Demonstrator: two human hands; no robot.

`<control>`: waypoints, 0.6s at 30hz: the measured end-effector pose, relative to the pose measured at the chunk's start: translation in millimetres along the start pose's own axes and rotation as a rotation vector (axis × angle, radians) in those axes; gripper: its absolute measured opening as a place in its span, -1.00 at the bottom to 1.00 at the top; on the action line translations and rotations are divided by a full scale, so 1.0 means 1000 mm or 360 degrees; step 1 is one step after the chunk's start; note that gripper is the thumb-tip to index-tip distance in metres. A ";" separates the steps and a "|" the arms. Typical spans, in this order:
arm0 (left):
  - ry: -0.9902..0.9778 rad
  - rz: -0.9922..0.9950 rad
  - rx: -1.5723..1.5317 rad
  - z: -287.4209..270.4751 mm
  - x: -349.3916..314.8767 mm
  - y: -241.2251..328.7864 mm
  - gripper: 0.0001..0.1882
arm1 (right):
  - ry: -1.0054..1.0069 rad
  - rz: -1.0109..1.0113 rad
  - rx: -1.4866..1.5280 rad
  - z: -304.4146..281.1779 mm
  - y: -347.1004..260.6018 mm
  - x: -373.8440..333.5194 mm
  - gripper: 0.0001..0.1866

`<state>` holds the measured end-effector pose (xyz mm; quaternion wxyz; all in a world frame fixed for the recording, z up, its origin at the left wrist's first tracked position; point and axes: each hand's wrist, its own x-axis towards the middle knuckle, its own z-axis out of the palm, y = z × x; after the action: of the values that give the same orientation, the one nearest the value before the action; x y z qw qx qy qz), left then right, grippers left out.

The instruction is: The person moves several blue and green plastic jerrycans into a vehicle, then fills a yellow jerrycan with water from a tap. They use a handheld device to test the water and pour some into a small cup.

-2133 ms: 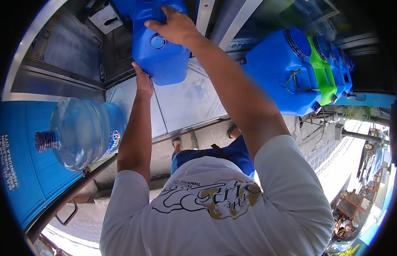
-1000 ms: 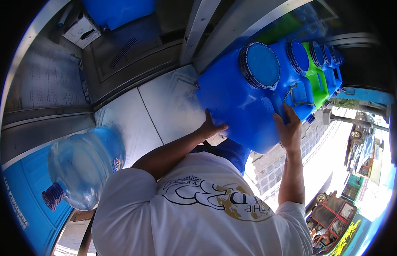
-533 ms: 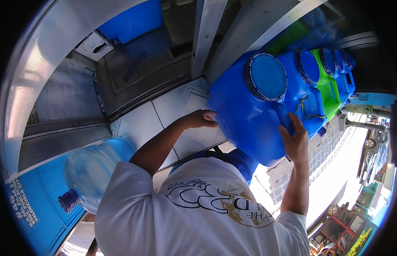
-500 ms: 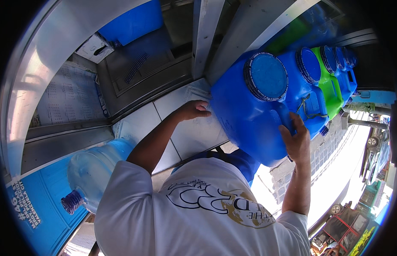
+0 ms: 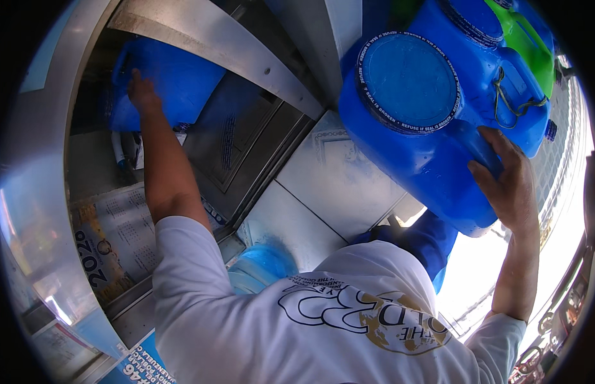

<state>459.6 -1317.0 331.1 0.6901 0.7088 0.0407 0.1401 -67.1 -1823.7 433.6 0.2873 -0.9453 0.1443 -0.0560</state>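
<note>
In my right hand (image 5: pixel 512 185) is the handle of a large blue water jug (image 5: pixel 406 166), with fingers on one side and thumb on the other. The jug has a wide round lid banded by a printed seal, and it rests on the white tiled ledge (image 5: pixel 339 173). My left hand (image 5: pixel 144 93) is stretched into the metal cabinet at the left, against another blue container (image 5: pixel 182 80). Motion blurs both that hand and the container, so its fingers' grip is unclear.
Beside the held jug stand another blue jug (image 5: pixel 528 89) with a cord on its handle and a green jug (image 5: pixel 524 32). A clear bluish bottle (image 5: pixel 265 262) lies near my left side. Metal framing (image 5: pixel 227 45) crosses above my left arm. A printed calendar sheet (image 5: pixel 128 237) lies below that arm.
My left hand has gone from beside the large jug's base into the cabinet, reaching the blue container there. My right hand stays on the jug's handle. The whole view has shifted.
</note>
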 end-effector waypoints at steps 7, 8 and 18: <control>-0.0267 -0.0237 -0.0713 -0.007 0.132 0.032 -0.35 | 0.0017 -0.0079 -0.0220 -0.004 -0.003 0.003 -0.55; -0.0261 -0.0250 -0.0703 -0.004 0.140 0.034 -0.36 | -0.0028 -0.0058 -0.0191 -0.005 -0.001 0.003 -0.53; -0.0159 -0.0227 -0.0617 0.042 0.165 0.018 -0.38 | -0.0097 -0.0095 -0.0136 -0.010 0.000 0.007 -0.52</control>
<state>625.8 -1317.4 372.2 0.8229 0.5642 0.0289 0.0607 -62.6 -1831.5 441.9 0.2491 -0.9618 0.1095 -0.0296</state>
